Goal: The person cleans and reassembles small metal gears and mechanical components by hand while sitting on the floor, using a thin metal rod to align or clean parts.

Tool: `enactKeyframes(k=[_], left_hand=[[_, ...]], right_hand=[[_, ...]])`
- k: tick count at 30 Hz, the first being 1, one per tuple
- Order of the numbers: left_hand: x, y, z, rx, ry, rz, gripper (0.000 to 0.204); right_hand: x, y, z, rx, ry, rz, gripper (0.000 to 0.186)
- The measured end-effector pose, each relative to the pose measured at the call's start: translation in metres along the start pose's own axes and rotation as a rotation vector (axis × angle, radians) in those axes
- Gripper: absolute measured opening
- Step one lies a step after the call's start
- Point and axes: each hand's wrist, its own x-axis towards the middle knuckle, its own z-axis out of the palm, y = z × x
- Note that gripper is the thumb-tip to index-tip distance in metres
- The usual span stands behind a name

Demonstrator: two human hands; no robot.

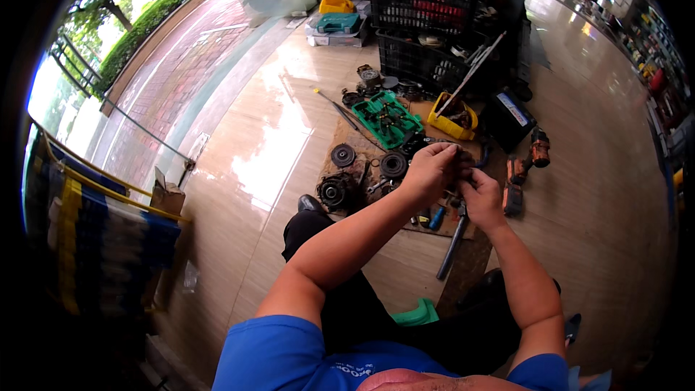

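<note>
My left hand (432, 170) and my right hand (482, 196) meet over a cardboard mat (418, 230), their fingers closed around a small dark part (462, 165). Its kind is hard to make out, since the fingers cover most of it. Left of my hands lie two dark round pulleys, one (393, 165) close by and the other (343, 155) farther left. A bulky dark motor-like part (335, 192) rests near my left shoe. Below my hands are a blue-handled tool (437, 218) and a long metal bar (452, 242). Beyond them sits a green tray (387, 119) full of small tools.
Orange-and-black cordless power tools (515, 182) lie at the right, near a black battery-like box (509, 117). A yellow container (454, 117) with a long rod stands behind my hands. Stacked black crates (423, 22) block the back. A green stool (418, 313) shows between my legs.
</note>
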Motion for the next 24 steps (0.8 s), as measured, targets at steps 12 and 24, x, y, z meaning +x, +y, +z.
enactKeyframes(k=[12, 24], left_hand=[[-0.001, 0.003, 0.007, 0.089, -0.066, 0.036, 0.014], [-0.008, 0.003, 0.003, 0.156, -0.089, 0.011, 0.012]], right_hand=[[0.005, -0.01, -0.02, 0.022, -0.17, -0.06, 0.021], [-0.002, -0.017, -0.022, -0.15, -0.207, -0.096, 0.024]])
